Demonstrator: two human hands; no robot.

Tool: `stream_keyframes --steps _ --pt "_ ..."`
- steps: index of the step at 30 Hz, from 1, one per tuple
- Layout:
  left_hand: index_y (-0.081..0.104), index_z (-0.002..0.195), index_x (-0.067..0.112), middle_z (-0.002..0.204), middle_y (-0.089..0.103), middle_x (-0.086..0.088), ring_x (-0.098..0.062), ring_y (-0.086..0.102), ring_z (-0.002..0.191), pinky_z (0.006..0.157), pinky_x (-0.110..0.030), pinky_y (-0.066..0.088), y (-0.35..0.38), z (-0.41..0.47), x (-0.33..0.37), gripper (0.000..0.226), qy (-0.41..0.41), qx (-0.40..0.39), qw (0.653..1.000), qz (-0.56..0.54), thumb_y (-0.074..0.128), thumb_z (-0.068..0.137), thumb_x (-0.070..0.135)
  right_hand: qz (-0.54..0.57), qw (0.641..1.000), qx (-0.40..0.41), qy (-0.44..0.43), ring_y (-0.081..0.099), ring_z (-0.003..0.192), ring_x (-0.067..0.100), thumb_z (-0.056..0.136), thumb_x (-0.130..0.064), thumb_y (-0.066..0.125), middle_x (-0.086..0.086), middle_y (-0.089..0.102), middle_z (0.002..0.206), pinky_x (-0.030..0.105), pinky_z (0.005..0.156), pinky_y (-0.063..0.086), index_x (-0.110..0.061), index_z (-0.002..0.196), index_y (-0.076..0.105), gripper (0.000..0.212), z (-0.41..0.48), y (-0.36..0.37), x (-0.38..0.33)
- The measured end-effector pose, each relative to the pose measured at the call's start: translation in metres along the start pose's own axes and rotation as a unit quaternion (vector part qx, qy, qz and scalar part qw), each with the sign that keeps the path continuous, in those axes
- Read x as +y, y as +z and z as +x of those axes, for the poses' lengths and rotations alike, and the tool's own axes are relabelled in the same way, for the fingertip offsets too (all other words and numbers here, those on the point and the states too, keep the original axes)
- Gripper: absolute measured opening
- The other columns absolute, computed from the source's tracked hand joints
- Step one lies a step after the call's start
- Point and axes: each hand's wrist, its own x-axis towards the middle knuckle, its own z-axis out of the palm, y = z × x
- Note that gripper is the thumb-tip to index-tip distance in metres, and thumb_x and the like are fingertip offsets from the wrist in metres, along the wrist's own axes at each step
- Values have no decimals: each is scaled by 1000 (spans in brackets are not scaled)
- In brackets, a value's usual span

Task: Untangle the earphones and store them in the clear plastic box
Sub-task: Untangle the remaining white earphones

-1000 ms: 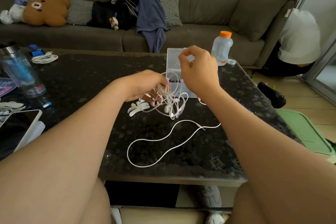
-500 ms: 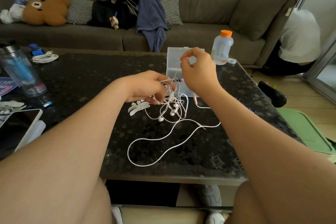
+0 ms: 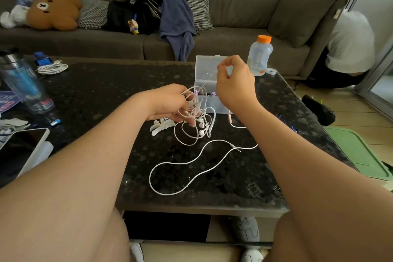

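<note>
Gripping the knotted earphones (image 3: 195, 125) with the left hand (image 3: 170, 102) at frame centre; pinching one strand with the right hand (image 3: 236, 85), raised up and right of the knot. Below, dark worktop (image 3: 106, 91). Just behind both hands, clear plastic box (image 3: 205, 66), lid up. Nearer the left hand, the tangle; trailing toward lower centre, freed cable.

White earphones (image 3: 197, 125), black speckled table (image 3: 106, 91), orange-capped bottle (image 3: 259, 55).

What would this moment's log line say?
left hand: grips earphones tangle | right hand: pinches one strand, lifted | clear plastic box: open, behind hands
</note>
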Motion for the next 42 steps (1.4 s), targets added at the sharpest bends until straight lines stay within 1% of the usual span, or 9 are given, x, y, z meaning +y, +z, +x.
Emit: stream_keyframes --steps 3,7,18,24,27,30,35,39,42 --pt "60 127 15 114 79 -11 -27 80 98 105 -51 56 0 2 0 36 3 13 1000 2 49 102 -9 -5 1000 16 8 69 91 29 105 -25 47 -5 65 102 59 88 58 -34 99 51 11 0 1 1" --pt "68 126 21 115 79 -5 -20 79 102 102 -50 59 -3 3 -5 39 23 23 999 30 67 97 -5 -7 999 23 31 68 96 29 107 -24 45 -3 65 106 58 92 57 -31 103 51 10 0 -2 1" --pt "66 132 22 110 81 -4 -23 77 107 103 -50 59 -8 -3 -6 40 31 15 999 -28 79 94 19 22 997 -4 72 70 96 28 97 -33 46 4 70 106 57 89 60 -25 107 61 20 -6 -9 -8" --pt "75 118 21 105 81 -3 -24 75 106 103 -49 58 -4 -2 -6 34 12 29 999 19 87 87 29 19 998 5 68 61 76 20 90 -33 53 -7 58 69 58 97 54 -26 70 57 22 -7 -10 -12" --pt "79 111 22 104 81 1 -20 73 106 97 -44 60 -5 1 -8 29 -6 52 998 33 81 91 43 65 996 -2 62 68 72 30 92 -24 58 4 65 68 42 74 63 -11 73 63 24 -5 -10 -7" --pt "78 112 20 110 79 -3 -22 72 109 100 -48 57 -6 3 -8 25 -21 68 997 24 73 98 40 79 994 -37 64 75 78 28 99 -20 55 14 73 93 27 57 60 -10 95 66 15 -3 -10 -5" --pt "77 110 20 116 75 -1 -22 65 116 106 -53 51 -7 7 -6 23 -33 109 993 15 66 97 35 30 994 -82 73 72 83 27 101 -27 52 8 71 99 38 67 60 -18 108 64 17 -1 -6 -1" --pt "74 108 18 118 68 -5 -24 61 113 103 -52 52 -8 6 -3 26 -14 161 987 11 55 99 33 -78 987 -133 55 70 84 25 83 -34 68 3 72 86 43 79 63 -18 87 72 17 -2 -12 2" --pt "68 101 13 108 67 -4 -21 62 102 96 -48 53 -8 6 -4 26 6 188 982 25 50 101 32 -140 972 -183 52 68 77 22 78 -44 76 -3 68 71 44 76 63 -20 72 74 26 -2 -9 8"
